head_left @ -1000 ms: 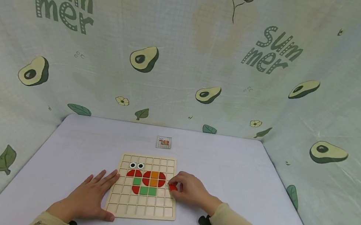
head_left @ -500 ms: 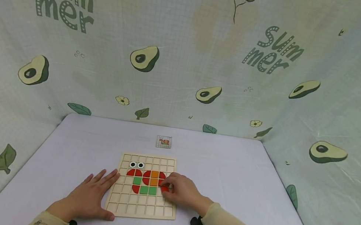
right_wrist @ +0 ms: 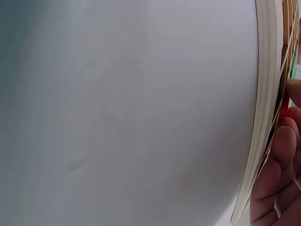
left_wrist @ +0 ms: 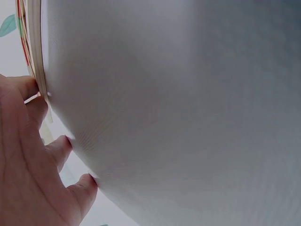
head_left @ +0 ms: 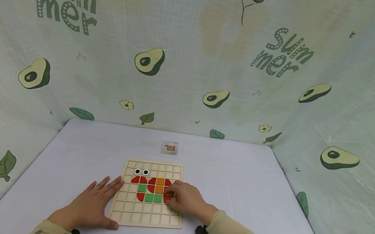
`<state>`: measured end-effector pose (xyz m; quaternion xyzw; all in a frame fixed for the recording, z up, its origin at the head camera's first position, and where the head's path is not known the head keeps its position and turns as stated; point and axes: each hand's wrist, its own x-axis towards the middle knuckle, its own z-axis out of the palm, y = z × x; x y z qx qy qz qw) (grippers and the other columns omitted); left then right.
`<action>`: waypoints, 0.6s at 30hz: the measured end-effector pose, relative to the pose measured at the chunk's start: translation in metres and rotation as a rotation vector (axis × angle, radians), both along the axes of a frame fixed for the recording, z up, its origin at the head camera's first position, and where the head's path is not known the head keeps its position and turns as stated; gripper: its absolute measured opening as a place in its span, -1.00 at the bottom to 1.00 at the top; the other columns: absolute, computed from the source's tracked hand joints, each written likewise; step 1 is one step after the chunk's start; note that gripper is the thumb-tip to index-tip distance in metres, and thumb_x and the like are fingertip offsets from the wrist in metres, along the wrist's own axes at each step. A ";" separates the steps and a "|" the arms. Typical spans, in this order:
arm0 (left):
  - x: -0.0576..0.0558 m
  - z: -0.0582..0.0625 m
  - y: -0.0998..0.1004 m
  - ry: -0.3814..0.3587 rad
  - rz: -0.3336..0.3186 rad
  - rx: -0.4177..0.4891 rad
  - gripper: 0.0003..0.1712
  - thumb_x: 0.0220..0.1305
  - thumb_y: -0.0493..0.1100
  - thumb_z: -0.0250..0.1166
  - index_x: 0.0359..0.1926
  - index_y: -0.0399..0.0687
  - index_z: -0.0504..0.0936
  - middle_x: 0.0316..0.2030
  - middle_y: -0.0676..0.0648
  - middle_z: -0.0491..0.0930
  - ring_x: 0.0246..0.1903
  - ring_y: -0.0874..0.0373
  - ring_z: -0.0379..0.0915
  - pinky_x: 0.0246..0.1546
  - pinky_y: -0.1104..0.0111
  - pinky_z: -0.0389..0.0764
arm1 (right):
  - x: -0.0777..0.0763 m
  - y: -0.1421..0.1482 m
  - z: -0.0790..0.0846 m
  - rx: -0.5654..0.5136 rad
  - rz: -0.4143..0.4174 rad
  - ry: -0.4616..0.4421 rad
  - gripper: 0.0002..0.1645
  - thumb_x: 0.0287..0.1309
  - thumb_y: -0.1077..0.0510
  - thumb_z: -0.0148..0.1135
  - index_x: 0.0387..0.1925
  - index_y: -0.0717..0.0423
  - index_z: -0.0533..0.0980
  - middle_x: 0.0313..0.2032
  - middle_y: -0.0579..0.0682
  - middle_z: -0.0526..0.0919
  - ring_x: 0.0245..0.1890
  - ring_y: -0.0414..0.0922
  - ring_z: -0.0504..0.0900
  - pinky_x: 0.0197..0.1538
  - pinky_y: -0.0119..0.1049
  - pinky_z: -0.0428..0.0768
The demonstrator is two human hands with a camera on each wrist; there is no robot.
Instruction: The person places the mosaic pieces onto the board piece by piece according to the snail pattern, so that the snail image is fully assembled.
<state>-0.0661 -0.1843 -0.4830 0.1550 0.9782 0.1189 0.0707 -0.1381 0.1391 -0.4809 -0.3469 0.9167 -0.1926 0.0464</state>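
A wooden grid board (head_left: 151,219) lies on the table with red, green and orange tiles and two eye tiles (head_left: 141,172) in its cells. My right hand (head_left: 186,198) is over the board's right side, thumb and forefinger pinching a red quarter-round tile (head_left: 166,199) at a cell right of the green tiles (head_left: 153,198). In the right wrist view a bit of that red tile (right_wrist: 284,107) shows between the fingertips. My left hand (head_left: 93,204) rests flat with fingers spread, its fingertips and thumb at the board's left edge (left_wrist: 35,37).
A small picture card (head_left: 169,148) with a coloured figure on a grid lies behind the board. A white cloth covers the table (head_left: 236,176). A curtain (head_left: 183,27) printed with avocados and leaves hangs round the back and sides.
My right hand has moved left from the board's right edge, bringing the red tile to the cell beside the green tiles. The left hand has stayed in place.
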 end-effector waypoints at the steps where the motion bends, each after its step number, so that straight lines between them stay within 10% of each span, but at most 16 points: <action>1: 0.000 0.000 0.000 -0.001 0.001 0.001 0.50 -0.39 0.75 0.26 0.48 -0.10 0.28 0.49 -0.06 0.17 0.44 -0.28 0.00 0.29 -0.32 0.07 | 0.001 0.000 0.000 -0.001 -0.002 -0.001 -0.73 0.11 0.04 0.40 -0.10 -0.17 0.70 -0.29 -0.34 0.54 -0.42 -0.38 0.42 -0.33 -0.48 0.45; 18: -0.002 -0.009 -0.003 0.027 -0.006 -0.016 0.52 -0.39 0.80 0.19 0.49 -0.08 0.27 0.49 -0.04 0.16 0.44 -0.27 0.00 0.29 -0.32 0.08 | 0.003 -0.001 -0.001 0.002 0.004 -0.006 -0.72 0.11 0.09 0.37 -0.10 -0.17 0.69 -0.33 -0.37 0.53 -0.40 -0.39 0.43 -0.30 -0.47 0.46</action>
